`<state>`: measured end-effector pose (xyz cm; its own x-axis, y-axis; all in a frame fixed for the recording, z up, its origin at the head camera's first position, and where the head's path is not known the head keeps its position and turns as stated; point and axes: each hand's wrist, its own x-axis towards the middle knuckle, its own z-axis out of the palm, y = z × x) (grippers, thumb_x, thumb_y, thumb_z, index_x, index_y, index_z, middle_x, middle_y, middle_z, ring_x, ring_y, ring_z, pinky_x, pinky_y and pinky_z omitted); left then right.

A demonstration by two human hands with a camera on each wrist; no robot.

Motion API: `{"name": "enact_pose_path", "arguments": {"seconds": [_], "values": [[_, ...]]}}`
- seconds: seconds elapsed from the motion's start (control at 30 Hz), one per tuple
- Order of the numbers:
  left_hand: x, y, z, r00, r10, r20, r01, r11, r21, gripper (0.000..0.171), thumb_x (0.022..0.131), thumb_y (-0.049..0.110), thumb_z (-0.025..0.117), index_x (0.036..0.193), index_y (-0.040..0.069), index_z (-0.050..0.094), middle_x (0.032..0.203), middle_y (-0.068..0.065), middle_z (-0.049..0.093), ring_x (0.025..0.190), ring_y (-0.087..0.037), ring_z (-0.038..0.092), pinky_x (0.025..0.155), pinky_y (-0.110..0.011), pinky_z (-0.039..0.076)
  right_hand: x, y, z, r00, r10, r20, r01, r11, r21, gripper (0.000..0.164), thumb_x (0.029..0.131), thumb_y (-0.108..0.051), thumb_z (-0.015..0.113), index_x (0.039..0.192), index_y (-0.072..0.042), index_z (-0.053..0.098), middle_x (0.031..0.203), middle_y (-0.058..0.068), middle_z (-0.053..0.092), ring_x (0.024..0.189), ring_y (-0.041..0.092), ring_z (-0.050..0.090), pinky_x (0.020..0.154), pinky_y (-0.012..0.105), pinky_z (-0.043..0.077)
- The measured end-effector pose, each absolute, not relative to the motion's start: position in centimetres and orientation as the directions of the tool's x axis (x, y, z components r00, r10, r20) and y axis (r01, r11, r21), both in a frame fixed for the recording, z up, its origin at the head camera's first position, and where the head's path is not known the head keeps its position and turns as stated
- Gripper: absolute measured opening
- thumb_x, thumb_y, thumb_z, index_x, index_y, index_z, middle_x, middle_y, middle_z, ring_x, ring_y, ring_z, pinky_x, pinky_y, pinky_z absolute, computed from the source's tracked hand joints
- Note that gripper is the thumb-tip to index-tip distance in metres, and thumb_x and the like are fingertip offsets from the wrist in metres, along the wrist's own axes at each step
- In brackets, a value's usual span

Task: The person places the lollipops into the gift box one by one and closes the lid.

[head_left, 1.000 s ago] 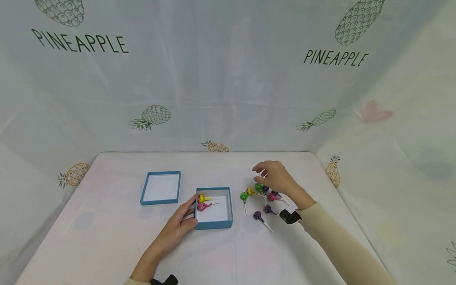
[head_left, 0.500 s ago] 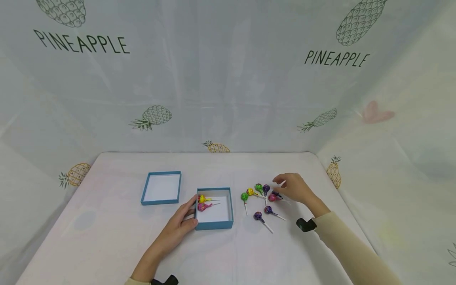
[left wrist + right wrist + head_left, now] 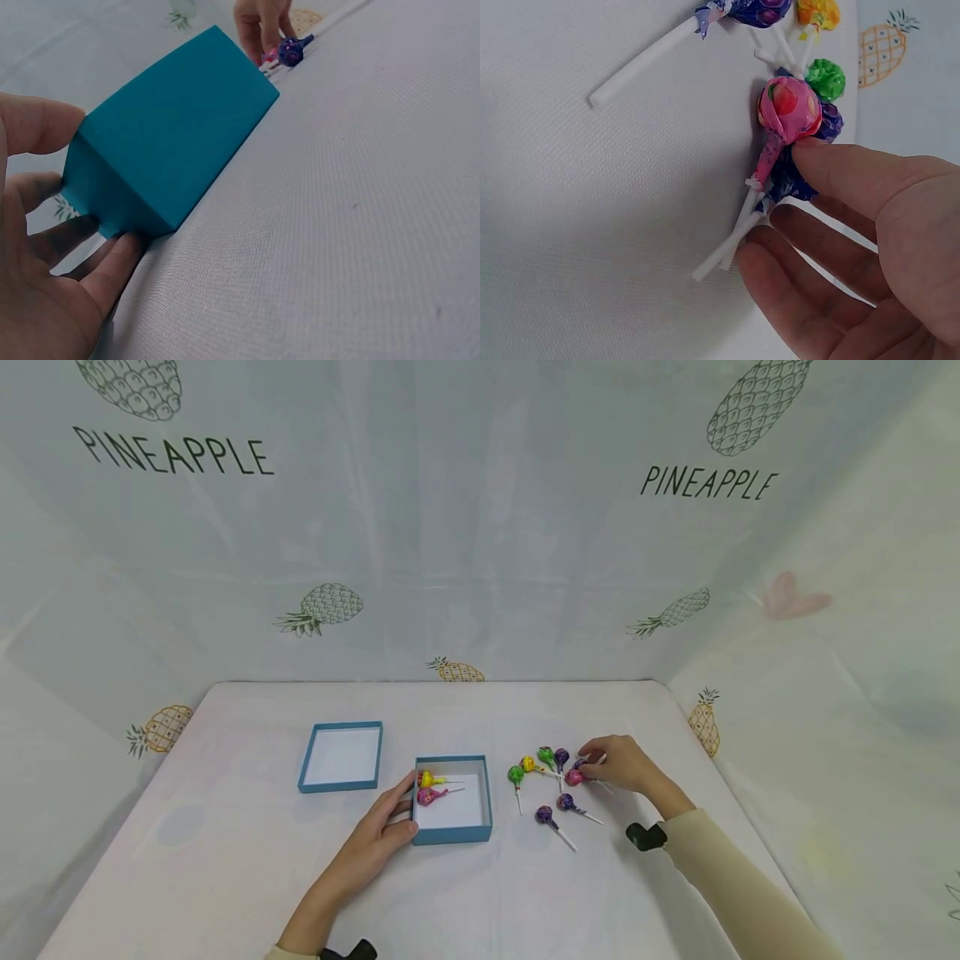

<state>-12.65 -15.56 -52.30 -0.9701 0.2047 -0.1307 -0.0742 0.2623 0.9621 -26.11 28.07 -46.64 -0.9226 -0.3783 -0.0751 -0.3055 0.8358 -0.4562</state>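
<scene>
My left hand (image 3: 378,827) holds the left side of a blue box (image 3: 452,835) with white inside; in the left wrist view the thumb and fingers (image 3: 112,277) lie about its corner. Inside lie a yellow lollipop (image 3: 427,779) and a pink lollipop (image 3: 429,796). At the right, my right hand (image 3: 622,764) reaches into a loose group of lollipops. Its thumb and fingers pinch a dark purple-wrapped lollipop (image 3: 789,180), partly hidden behind another pink lollipop (image 3: 787,109). The thumb is right beside the pink one's head.
A shallow blue lid (image 3: 341,756) lies inside up at the left. Around the right hand are green (image 3: 516,774), yellow (image 3: 528,764) and purple lollipops (image 3: 544,815) with white sticks. A pineapple-print cloth (image 3: 480,568) hangs behind the table.
My right hand has moved right and down from above the green lollipop, and its fingers have closed in at the pink and purple lollipops. The left hand stays at the box.
</scene>
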Motion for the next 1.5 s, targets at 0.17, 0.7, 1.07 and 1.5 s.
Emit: {"name": "enact_pose_path", "arguments": {"seconds": [0.17, 0.7, 1.07, 1.5], "values": [[-12.6, -15.5, -52.4, -0.97, 0.202, -0.133, -0.077, 0.267, 0.961, 0.071, 0.105, 0.028, 0.065, 0.166, 0.043, 0.032, 0.173, -0.002, 0.029, 0.152, -0.032, 0.039, 0.116, -0.049, 0.047, -26.1, 28.0, -46.8, -0.922, -0.376, -0.097, -0.294, 0.838, -0.459, 0.02, 0.095, -0.013, 0.078, 0.113, -0.003, 0.079, 0.096, 0.006, 0.076, 0.082, 0.017, 0.065, 0.072, 0.034, 0.055], [-12.6, -15.6, -52.3, -0.972, 0.199, -0.126, -0.07, 0.264, 0.962, 0.071, 0.106, 0.028, 0.064, 0.167, 0.042, 0.031, 0.173, -0.002, 0.03, 0.152, -0.032, 0.04, 0.118, -0.051, 0.044, -25.7, 26.8, -44.1, -0.903, -0.429, 0.014, -0.389, 0.805, -0.448, 0.023, 0.095, -0.012, 0.079, 0.117, -0.004, 0.078, 0.1, 0.004, 0.076, 0.083, 0.014, 0.069, 0.075, 0.033, 0.059], [-12.6, -15.5, -52.3, -0.971, 0.198, -0.133, -0.08, 0.258, 0.963, 0.071, 0.105, 0.029, 0.065, 0.166, 0.044, 0.032, 0.173, -0.002, 0.029, 0.153, -0.033, 0.039, 0.117, -0.053, 0.045, -24.0, 21.7, -40.8, -0.868, -0.49, 0.086, -0.472, 0.758, -0.45, 0.023, 0.094, -0.012, 0.081, 0.117, -0.007, 0.079, 0.103, 0.001, 0.077, 0.086, 0.014, 0.069, 0.07, 0.026, 0.057], [-12.7, -15.6, -52.3, -0.971, 0.201, -0.127, -0.073, 0.257, 0.964, 0.071, 0.106, 0.025, 0.065, 0.166, 0.043, 0.032, 0.172, -0.002, 0.031, 0.151, -0.029, 0.041, 0.111, -0.03, 0.044, -23.6, 16.1, -39.3, -0.82, -0.566, 0.087, -0.522, 0.677, -0.518, 0.019, 0.095, -0.014, 0.082, 0.113, -0.01, 0.08, 0.099, -0.005, 0.076, 0.086, 0.012, 0.069, 0.07, 0.025, 0.057]]}}
